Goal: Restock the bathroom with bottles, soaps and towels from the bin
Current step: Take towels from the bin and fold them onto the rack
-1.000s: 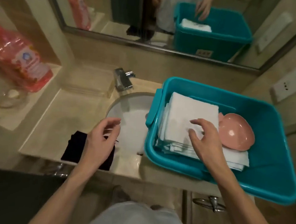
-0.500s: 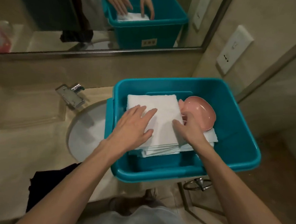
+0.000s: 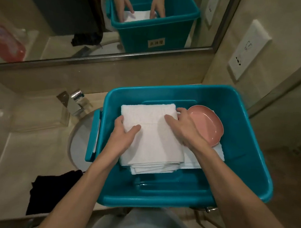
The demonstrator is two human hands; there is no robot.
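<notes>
A teal plastic bin stands on the counter at the right, partly over the sink. Inside lies a stack of folded white towels with a pink soap dish beside it on the right. My left hand grips the left edge of the top towel, thumb on top and fingers tucked under. On the towel's right edge my right hand holds the same towel, thumb over the top and fingers curled round the side.
A chrome tap stands behind the white basin. A black cloth lies on the beige counter's front edge. A red bottle shows in the mirror at the left. A wall socket plate sits at the right.
The view swung right toward the bin. My left hand came from over the sink onto the towel; both hands slid from flat on top to gripping the top towel's two sides.
</notes>
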